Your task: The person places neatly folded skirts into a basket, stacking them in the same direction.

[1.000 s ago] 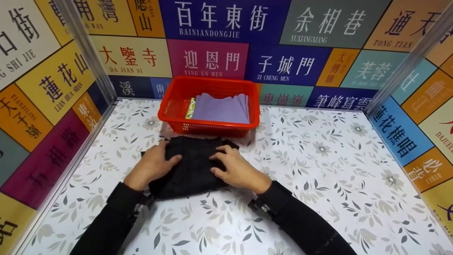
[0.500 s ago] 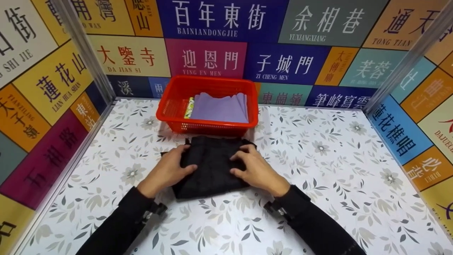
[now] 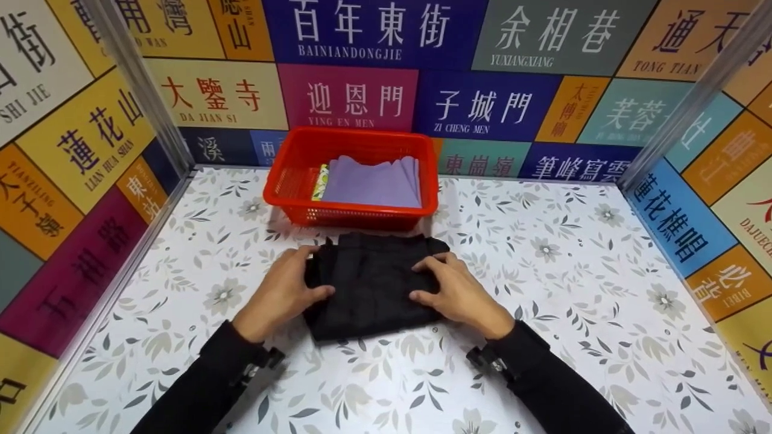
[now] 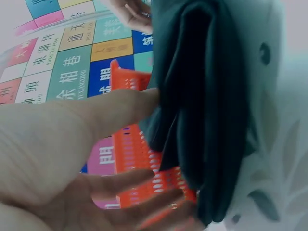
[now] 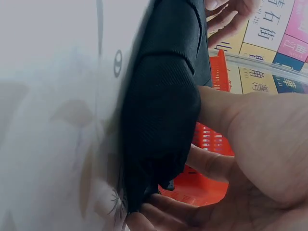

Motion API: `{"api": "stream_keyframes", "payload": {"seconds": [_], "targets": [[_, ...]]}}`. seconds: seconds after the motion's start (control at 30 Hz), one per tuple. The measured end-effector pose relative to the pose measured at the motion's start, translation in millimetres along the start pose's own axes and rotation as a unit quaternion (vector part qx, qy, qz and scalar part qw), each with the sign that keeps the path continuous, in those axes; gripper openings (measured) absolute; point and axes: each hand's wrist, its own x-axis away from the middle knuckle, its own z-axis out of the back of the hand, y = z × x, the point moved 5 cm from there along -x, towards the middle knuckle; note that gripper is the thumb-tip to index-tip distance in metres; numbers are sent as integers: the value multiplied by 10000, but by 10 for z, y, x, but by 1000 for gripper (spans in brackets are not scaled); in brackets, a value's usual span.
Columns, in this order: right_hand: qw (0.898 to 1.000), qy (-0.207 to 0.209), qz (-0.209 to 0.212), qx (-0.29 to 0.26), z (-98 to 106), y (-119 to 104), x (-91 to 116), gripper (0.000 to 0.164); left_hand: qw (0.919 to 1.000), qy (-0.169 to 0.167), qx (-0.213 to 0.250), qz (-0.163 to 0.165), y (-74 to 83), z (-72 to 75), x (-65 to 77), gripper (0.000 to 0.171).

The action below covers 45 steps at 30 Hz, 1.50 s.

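Our left hand and right hand grip folded black fabric between them; red rectangular plastic basket beyond both.

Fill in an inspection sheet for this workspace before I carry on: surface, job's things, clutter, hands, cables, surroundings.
Surface: white tabletop printed with grey flowers and leaves.
Job's things: folded black cloth, on the near side of a red basket; the basket holds a lilac cloth and a yellow-green patterned item, mostly hidden.
Clutter: nothing seen.
Hands: left hand holds the black cloth's left side, right hand its right; both thumbs are on the cloth.
Cables: nothing seen.
Surroundings: colourful walls with Chinese lettering at the back and both sides.
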Motion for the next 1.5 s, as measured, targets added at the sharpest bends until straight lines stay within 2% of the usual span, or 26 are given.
{"api": "stream_keyframes", "payload": {"seconds": [0.1, 0.23, 0.4, 0.5, 0.63, 0.73, 0.83, 0.97, 1.1, 1.33, 1.4, 1.5], "targets": [[10000, 90, -6, -31, 14, 25, 19, 47, 9992, 10, -158, 376, -39, 92, 41, 91], [9998, 144, -85, -58, 42, 70, 50, 48, 9957, -225, -264, 857, -118, 149, 52, 103], [9993, 109, -366, -36, 75, 152, 89, 58, 9919, -604, -302, 1071, -179, 125, 23, 105], [9983, 95, -568, -113, 86, 197, 97, 72, 9902, -787, -303, 1116, -182, 94, 17, 93], [9964, 111, -801, -269, 99, 244, 92, 103, 9887, -870, -234, 1195, -174, 58, 29, 72], [9955, 92, -882, -336, 111, 270, 90, 121, 9897, -824, 60, 1166, -155, 22, 40, 56], [9957, 38, -852, -363, 125, 290, 84, 126, 9904, -813, 393, 1047, -130, -32, 42, 44], [9950, 9, -812, -582, 145, 298, 71, 117, 9892, -877, 731, 921, -95, -100, 30, 41], [9886, -120, -1058, -1060, 139, 310, 57, 105, 9844, -1024, 1098, 917, -75, -175, 7, 49], [9733, -567, -1379, -1746, 117, 330, 44, 108, 9644, -1173, 2076, 1140, -50, -285, -2, 61], [9677, -632, -1481, -1940, 111, 344, 34, 102, 9619, -1175, 2158, 1195, -43, -307, -13, 67], [9614, -685, -1645, -2097, 113, 361, 27, 93, 9625, -1157, 2174, 1137, -31, -331, -53, 75]]}}
